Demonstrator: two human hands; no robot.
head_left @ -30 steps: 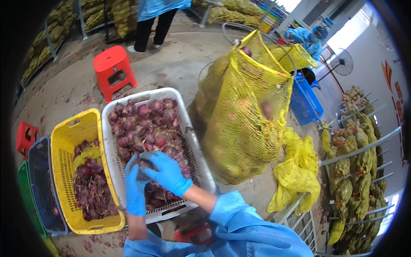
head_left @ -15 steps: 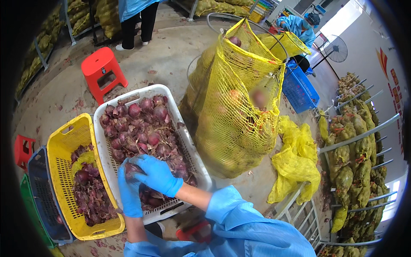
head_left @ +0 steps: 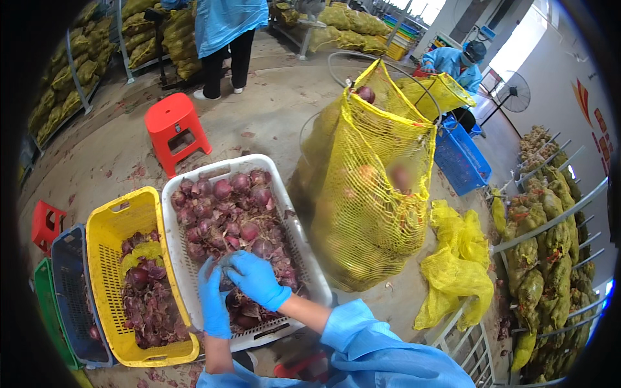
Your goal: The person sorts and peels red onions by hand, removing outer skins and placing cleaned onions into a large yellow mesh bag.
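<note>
Inside the white crate (head_left: 301,234): red onions (head_left: 249,231), heaped. Left hand (head_left: 215,304) and right hand (head_left: 257,279) meet above, fingers curled; grip can't be told. Half a second back an onion showed between them; now covered, so hold unconfirmed. Yellow crate (head_left: 103,258) with onion skins (head_left: 152,318) left, yellow mesh sack (head_left: 362,226) right.

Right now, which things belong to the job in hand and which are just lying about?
Likely in the work:
blue-gloved left hand and right hand
red onions
white crate holding them
yellow crate with onion skins
upright yellow mesh sack

Seemingly lying about:
crumpled yellow netting
red stool beyond the white crate
</note>
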